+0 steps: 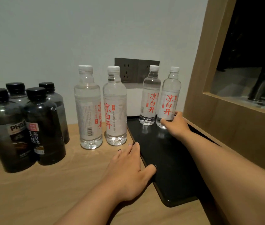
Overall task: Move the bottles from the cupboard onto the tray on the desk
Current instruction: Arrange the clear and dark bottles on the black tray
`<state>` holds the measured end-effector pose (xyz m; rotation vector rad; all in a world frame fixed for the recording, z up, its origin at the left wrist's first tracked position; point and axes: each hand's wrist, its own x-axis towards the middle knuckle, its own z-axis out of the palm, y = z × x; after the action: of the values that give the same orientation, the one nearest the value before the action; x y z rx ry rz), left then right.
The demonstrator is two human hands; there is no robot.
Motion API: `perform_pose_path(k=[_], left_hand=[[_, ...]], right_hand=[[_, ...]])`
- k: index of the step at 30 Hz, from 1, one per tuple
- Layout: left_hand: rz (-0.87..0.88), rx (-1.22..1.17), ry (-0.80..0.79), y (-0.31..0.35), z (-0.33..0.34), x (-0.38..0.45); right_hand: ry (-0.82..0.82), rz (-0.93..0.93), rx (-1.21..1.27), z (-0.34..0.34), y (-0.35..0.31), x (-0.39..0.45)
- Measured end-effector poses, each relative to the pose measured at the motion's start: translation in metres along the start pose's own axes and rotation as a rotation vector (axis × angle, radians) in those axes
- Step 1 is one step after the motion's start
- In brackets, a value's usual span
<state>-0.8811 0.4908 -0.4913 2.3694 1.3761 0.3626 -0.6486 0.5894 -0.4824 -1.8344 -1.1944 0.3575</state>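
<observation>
Our right hand [174,123] grips 1 bottle [169,101] touching its neighbour [149,96]; our left hand [128,166], flat, steadies the tray [169,159]. A nudge could topple both.

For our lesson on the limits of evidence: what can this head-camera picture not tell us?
- Rear two dark black-capped bottles: labels hidden behind the front pair.
- Right hand on the rightmost clear water bottle: the grip is hidden by the hand's back.
- Black rectangular tray: right rim covered by the right forearm.
- The cupboard: outside the frame.
</observation>
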Motion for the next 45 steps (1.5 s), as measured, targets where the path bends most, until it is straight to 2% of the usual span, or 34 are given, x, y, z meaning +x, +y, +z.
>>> perform_pose_path(k=[4,9,14,22,31,34,38,40,42,45], left_hand=[[0.015,-0.010,0.015,-0.002,0.002,-0.001],[0.030,-0.014,0.033,-0.003,0.002,0.000],[0.031,-0.029,0.043,-0.003,0.002,0.000],[0.020,-0.034,0.044,-0.005,0.004,0.001],[0.081,-0.141,0.088,-0.014,0.010,0.006],[0.072,-0.352,0.253,-0.013,0.006,0.006],[-0.018,-0.349,0.796,-0.018,-0.009,0.003],[-0.074,-0.399,0.996,-0.025,-0.015,0.005],[-0.176,-0.467,1.043,-0.031,-0.016,0.007],[-0.296,-0.525,0.972,-0.035,-0.017,0.009]], right_hand=[[0.147,-0.018,-0.077,0.014,0.000,0.006],[0.080,0.004,-0.012,0.016,0.000,0.017],[0.118,-0.011,-0.137,0.018,0.000,0.021],[0.069,-0.013,-0.044,0.015,0.005,0.023],[0.067,-0.009,-0.126,0.017,-0.002,0.019],[0.069,0.000,-0.179,0.018,-0.004,0.017],[0.063,0.011,-0.216,0.019,-0.007,0.015],[0.063,0.025,-0.208,0.020,-0.009,0.013],[0.024,0.031,-0.189,0.022,-0.013,0.008],[0.000,0.133,-0.114,0.022,-0.028,-0.005]])
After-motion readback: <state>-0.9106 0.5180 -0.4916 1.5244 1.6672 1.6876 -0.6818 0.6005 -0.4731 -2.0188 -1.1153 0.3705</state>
